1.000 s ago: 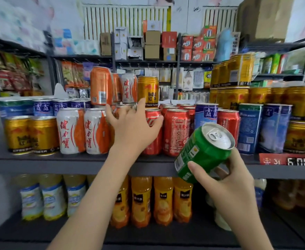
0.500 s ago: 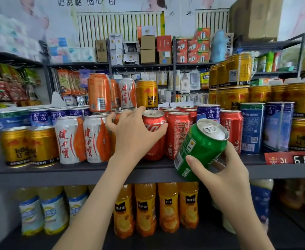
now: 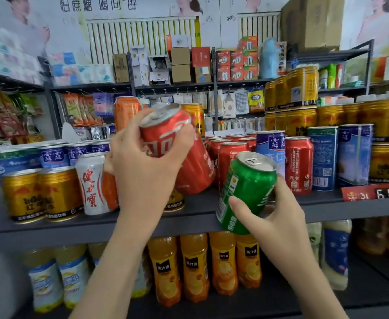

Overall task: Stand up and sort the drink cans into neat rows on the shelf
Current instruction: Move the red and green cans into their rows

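Here we go: the left hand (image 3: 143, 171) is gripping a red cola can (image 3: 195, 166), fingers and thumb curling round its upper half. The can is tilting with its top leaning left, in front of the standing stock on the grey shelf (image 3: 50, 231). Its lower rim seems to be hanging clear of the shelf, though the angle makes that hard to judge.

The right hand (image 3: 274, 217) is clutching a green soda can (image 3: 246, 187), thumb lying across the lower front, fingers wrapping behind. This can is tilting too, and its lower end is dipping below the shelf's front lip.

At front left, 2 gold cans (image 3: 23, 194) are standing side by side, with a white-and-orange can (image 3: 92, 183) just beside them, partly hiding behind the left hand. A row of red cans (image 3: 232, 157) is standing upright behind the 2 held cans. Right of them, tall blue tins (image 3: 320, 155) are standing, and a red price tag (image 3: 373, 194) is showing 6.00. On the shelf below, orange juice bottles (image 3: 193, 268) are lining up.
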`<move>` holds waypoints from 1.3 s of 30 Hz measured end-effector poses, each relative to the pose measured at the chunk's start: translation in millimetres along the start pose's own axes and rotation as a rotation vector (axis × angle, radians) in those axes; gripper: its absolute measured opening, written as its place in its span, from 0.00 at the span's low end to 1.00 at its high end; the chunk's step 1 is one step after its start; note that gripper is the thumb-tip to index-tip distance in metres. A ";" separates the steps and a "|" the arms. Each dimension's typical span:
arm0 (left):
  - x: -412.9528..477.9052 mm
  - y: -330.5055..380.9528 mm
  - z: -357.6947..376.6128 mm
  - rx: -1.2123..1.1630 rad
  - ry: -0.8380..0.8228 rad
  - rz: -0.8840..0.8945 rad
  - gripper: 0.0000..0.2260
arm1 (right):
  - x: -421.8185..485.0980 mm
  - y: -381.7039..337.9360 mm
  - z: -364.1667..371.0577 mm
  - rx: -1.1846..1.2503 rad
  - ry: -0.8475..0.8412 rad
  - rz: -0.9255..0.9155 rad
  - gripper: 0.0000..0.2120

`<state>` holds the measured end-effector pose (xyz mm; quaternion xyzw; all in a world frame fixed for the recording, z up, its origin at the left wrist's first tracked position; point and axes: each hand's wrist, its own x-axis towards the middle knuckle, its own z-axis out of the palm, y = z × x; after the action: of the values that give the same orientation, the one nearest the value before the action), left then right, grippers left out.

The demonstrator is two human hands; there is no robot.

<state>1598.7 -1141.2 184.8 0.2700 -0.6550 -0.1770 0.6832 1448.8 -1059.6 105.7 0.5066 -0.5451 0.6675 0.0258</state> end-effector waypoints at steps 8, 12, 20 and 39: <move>11.4 -11.2 -53.1 -0.376 0.015 -0.176 0.18 | 13.7 -8.3 44.8 -0.192 0.013 -0.061 0.27; 9.2 -19.2 -64.4 -0.414 0.017 -0.191 0.15 | 18.5 -7.5 63.0 -0.275 0.037 -0.048 0.28; 4.9 -27.0 -82.8 -0.411 -0.013 -0.195 0.18 | 25.0 -4.3 81.9 -0.506 0.132 -0.072 0.36; -14.9 -49.4 -109.3 -0.372 -0.304 -0.266 0.20 | -29.7 -55.2 95.9 -0.063 -0.206 -0.099 0.28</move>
<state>1711.3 -1156.4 143.7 0.1941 -0.6649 -0.4210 0.5857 1557.8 -1094.2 113.2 0.5978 -0.5398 0.5923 0.0186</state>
